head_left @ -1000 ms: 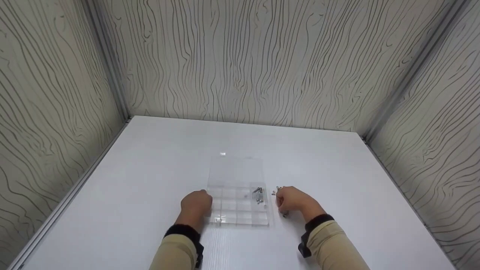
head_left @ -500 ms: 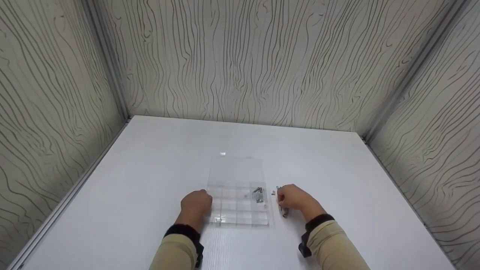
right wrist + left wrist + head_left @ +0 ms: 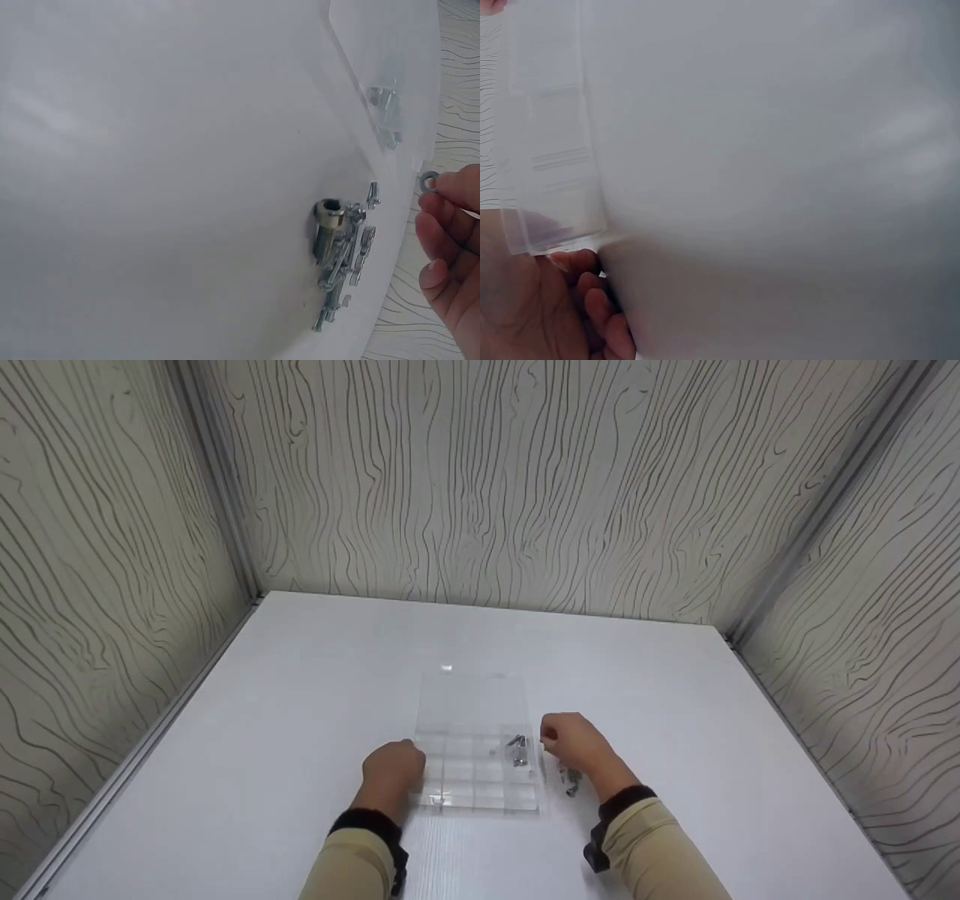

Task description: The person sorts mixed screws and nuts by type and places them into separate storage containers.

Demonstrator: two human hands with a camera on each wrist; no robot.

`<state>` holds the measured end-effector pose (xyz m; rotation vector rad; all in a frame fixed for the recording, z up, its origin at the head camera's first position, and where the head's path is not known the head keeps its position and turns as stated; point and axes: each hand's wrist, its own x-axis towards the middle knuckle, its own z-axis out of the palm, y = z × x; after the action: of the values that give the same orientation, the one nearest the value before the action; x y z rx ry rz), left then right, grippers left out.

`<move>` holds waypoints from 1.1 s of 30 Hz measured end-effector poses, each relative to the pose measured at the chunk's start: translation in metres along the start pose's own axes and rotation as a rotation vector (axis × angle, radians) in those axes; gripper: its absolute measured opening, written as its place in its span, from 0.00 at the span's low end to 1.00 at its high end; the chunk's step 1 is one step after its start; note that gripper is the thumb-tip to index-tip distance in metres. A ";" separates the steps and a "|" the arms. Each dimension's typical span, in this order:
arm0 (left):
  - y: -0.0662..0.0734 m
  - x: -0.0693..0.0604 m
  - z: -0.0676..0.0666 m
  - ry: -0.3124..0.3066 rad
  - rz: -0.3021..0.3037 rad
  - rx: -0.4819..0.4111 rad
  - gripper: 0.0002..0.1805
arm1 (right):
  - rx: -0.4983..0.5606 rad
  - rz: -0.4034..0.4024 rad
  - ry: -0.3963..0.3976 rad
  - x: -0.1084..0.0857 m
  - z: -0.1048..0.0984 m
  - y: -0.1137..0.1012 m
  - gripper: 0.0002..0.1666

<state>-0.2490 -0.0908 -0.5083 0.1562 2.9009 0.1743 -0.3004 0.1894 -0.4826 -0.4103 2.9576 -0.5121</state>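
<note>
Evidently one small metal ring (image 3: 423,182), at the right edge of the right-wrist view, sits pinched in your right hand (image 3: 577,741); a firm hold on its rim should stop it slipping. One clear box (image 3: 484,811), lower centre of the head view, has metal pieces (image 3: 519,742) along its right side, too blurred to count. Your left hand (image 3: 394,771), fingers curled, is at its left edge; whether it grips, I cannot tell. One big bolt (image 3: 326,236) lies among smaller fasteners (image 3: 343,259), too overlapped to count.
</note>
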 end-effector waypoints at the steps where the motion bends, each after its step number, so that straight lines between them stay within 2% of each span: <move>1: 0.000 0.000 0.000 0.002 0.000 0.001 0.15 | -0.002 -0.011 0.020 0.001 0.000 -0.003 0.04; 5: -0.001 0.002 0.002 0.022 0.002 -0.003 0.13 | -0.015 -0.070 0.083 0.004 0.001 -0.017 0.03; 8: -0.001 0.003 0.003 0.033 0.004 -0.002 0.09 | -0.034 -0.107 0.102 0.007 0.002 -0.027 0.04; 17: 0.000 0.002 0.002 0.043 0.000 -0.001 0.06 | -0.090 -0.177 0.069 0.014 0.008 -0.051 0.03; 28: -0.001 0.003 0.001 -0.003 0.007 0.016 0.06 | -0.140 -0.247 0.084 0.016 0.014 -0.052 0.04; 33: -0.002 0.004 0.001 -0.012 0.007 0.010 0.06 | -0.127 -0.231 0.079 0.017 0.012 -0.049 0.05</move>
<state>-0.2526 -0.0921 -0.5100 0.1680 2.8896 0.1595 -0.3024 0.1363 -0.4775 -0.7688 3.0456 -0.3712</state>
